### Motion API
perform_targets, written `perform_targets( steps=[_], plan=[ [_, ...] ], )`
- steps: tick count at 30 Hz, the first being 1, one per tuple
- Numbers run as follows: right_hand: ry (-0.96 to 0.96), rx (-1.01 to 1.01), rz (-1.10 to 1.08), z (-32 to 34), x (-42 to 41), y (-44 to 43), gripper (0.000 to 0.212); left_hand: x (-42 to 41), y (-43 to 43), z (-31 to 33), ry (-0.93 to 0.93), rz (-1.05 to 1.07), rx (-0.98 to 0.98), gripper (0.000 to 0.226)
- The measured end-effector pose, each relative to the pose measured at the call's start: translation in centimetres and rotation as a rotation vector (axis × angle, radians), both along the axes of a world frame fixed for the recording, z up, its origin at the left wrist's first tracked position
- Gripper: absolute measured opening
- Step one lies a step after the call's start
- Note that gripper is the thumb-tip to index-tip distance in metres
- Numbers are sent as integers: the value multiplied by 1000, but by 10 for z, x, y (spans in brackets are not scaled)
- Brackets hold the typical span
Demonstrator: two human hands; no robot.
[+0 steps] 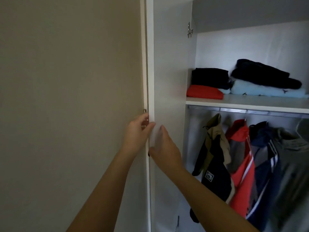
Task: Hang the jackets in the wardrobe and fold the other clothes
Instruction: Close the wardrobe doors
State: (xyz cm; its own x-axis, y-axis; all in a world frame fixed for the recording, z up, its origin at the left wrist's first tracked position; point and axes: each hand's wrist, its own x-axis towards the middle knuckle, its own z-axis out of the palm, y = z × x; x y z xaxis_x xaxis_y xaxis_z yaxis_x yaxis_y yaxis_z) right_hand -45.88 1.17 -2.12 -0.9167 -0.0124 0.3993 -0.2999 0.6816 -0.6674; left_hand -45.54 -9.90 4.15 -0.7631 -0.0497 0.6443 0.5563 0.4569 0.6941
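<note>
The wardrobe door stands open, its edge toward me. My left hand is on the door's outer side, fingers curled at the metal door handle. My right hand lies against the inner face, fingers fairly straight, thumb at the edge. Inside, several jackets hang from the rail: an olive and black jacket, a red jacket, a navy jacket with white stripes and a grey one, blurred. Folded clothes lie on the shelf: a black and red pile and a dark and light-blue pile.
A beige wall fills the left side, right behind the open door. A door hinge sits high on the wardrobe's side panel. Another shelf closes the compartment above the folded piles.
</note>
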Motion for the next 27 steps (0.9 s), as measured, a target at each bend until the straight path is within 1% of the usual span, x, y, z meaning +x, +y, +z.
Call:
perform_targets(
  steps=[2, 4, 6, 8, 10, 12, 14, 17, 19, 21, 22, 24, 25, 27],
  plan=[
    [27, 60, -33, -4, 3, 3, 85, -3, 5, 0, 10, -2, 38, 17],
    [63, 73, -28, -10, 4, 10, 84, -4, 11, 3, -4, -14, 73, 10],
    [67, 28, 2, -16, 5, 24, 84, -2, 22, 8, -4, -57, 71, 11],
    [60, -55, 18, -20, 8, 45, 86, 3, 42, 10, 18, -103, 41, 18],
    [59, -115, 38, -22, 17, 73, 85, 6, 70, 7, 32, -149, 50, 15],
    [50, -147, 72, -20, 27, 108, 75, 6, 104, 4, 64, -175, 47, 18],
    [30, -176, 90, -18, 35, 149, 60, 4, 140, -2, 94, -224, 69, 24],
    [-3, -177, 21, -18, 37, 209, 39, -4, 199, -9, 132, -289, 106, 33],
    [-37, -198, -43, -20, 31, 246, 31, -16, 239, -10, 166, -294, 83, 45],
    [-80, -214, -96, -25, 18, 280, 28, -32, 276, -8, 179, -294, 28, 62],
    [-100, -227, -117, -27, 12, 296, 25, -40, 293, -6, 182, -289, -29, 70],
    [-122, -278, -141, -32, -2, 325, 18, -56, 324, -4, 246, -240, -210, 84],
    [-127, -300, -146, -35, -10, 337, 16, -65, 338, -3, 305, -205, -304, 87],
    [-140, -306, -181, -40, -26, 361, 22, -83, 360, -1, 386, -145, -449, 90]
  ],
)
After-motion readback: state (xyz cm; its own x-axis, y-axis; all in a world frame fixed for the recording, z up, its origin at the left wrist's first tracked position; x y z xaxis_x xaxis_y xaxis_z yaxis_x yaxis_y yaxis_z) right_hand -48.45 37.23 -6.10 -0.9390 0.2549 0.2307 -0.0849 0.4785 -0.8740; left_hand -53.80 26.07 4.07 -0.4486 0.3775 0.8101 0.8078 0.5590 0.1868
